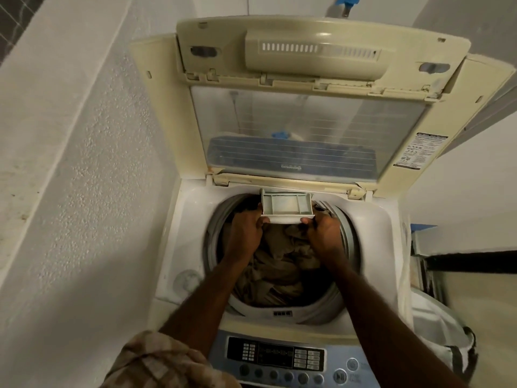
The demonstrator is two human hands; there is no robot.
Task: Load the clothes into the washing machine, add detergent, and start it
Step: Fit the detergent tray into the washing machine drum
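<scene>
A top-loading washing machine stands with its lid raised. Brown clothes fill the drum. At the drum's far rim a pale detergent drawer is pulled out over the clothes; its compartments show a whitish floor. My left hand grips the drawer's front left corner. My right hand grips its front right corner. Both forearms reach across the drum opening. The control panel with buttons lies at the near edge.
A rough white wall runs close along the machine's left side. A white laundry bag with dark straps sits at the machine's right. A blue tap fitting is on the wall above the lid.
</scene>
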